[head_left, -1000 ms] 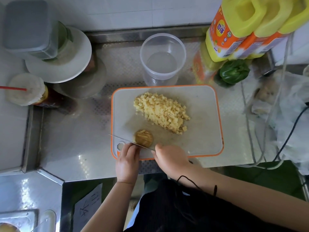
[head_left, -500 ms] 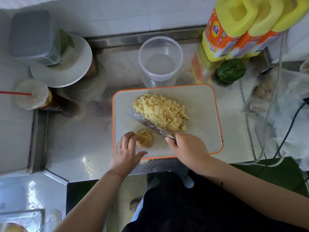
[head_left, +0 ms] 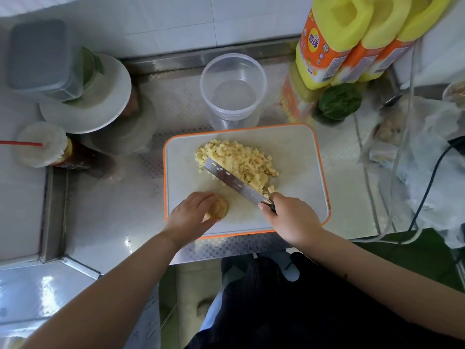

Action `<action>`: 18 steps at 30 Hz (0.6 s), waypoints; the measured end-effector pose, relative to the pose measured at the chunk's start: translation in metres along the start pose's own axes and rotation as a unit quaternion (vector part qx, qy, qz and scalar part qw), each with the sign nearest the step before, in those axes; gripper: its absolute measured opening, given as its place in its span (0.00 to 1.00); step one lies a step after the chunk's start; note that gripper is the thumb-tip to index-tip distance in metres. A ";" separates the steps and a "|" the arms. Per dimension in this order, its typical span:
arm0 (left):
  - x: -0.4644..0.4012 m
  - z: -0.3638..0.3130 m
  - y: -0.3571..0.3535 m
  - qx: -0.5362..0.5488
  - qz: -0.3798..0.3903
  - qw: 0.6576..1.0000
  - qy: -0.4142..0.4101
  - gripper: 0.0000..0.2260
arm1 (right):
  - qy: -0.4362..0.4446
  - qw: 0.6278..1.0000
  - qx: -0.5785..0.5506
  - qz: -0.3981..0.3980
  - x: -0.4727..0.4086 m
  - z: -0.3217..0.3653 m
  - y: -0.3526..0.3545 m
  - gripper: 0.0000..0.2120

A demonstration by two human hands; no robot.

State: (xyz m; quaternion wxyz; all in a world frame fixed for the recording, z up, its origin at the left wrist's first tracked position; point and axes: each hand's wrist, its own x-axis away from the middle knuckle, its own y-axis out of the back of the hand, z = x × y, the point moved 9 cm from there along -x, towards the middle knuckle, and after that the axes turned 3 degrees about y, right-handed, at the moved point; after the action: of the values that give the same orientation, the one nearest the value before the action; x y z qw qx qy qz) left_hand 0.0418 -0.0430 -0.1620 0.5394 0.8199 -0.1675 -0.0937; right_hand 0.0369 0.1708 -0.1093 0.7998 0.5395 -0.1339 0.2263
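Yellow vegetable piece, round and scored on top, is seen low and left of centre in the frame, lying on the near part of the cutting board. It is covered from the left by the left hand, whose fingers are curled over it with the thumb at its near side. Just to the right, the handle of the knife is clasped in the right hand. The blade is slanted up and to the left, its flat laid against the near edge of the diced heap at the middle of the board. The board is carried by the steel tabletop. Beyond it, at upper centre, a clear tub is stood upright. At upper right, yellow bottles are grouped above a green pepper.
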 end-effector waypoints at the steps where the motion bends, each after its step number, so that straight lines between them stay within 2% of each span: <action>1: 0.000 -0.002 -0.001 0.006 -0.009 0.999 0.032 0.24 | -0.002 1.000 0.001 0.002 0.000 -0.001 -0.001 0.17; 4: 0.002 -0.013 -0.003 0.041 -0.051 0.985 0.162 0.24 | -0.010 1.000 0.005 0.003 -0.003 -0.003 -0.001 0.17; 7: 0.007 -0.025 -0.015 0.130 -0.083 0.929 0.336 0.24 | -0.003 0.998 0.068 -0.015 -0.007 0.001 0.003 0.18; 10: 0.009 -0.039 -0.024 0.180 -0.130 0.881 0.418 0.26 | 0.026 0.990 0.136 -0.022 -0.013 0.009 0.002 0.16; 12: 0.011 -0.042 -0.028 0.185 -0.140 0.874 0.426 0.28 | 0.045 0.987 0.155 -0.014 -0.016 0.011 -0.001 0.15; 14: 0.013 -0.041 -0.022 0.163 -0.150 0.893 0.392 0.27 | 0.064 0.983 0.172 -0.006 -0.018 0.015 -0.005 0.15; 18: 0.012 -0.037 -0.004 0.117 -0.209 0.946 0.218 0.11 | 0.090 0.977 0.191 0.002 -0.020 0.019 -0.012 0.16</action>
State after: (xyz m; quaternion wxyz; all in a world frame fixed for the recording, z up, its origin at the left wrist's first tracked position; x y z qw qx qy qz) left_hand 0.0661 -0.0140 -0.1508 0.4317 0.8940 0.1199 -0.0032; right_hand 0.0267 0.1452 -0.1207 0.6905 0.6592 -0.0165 0.2972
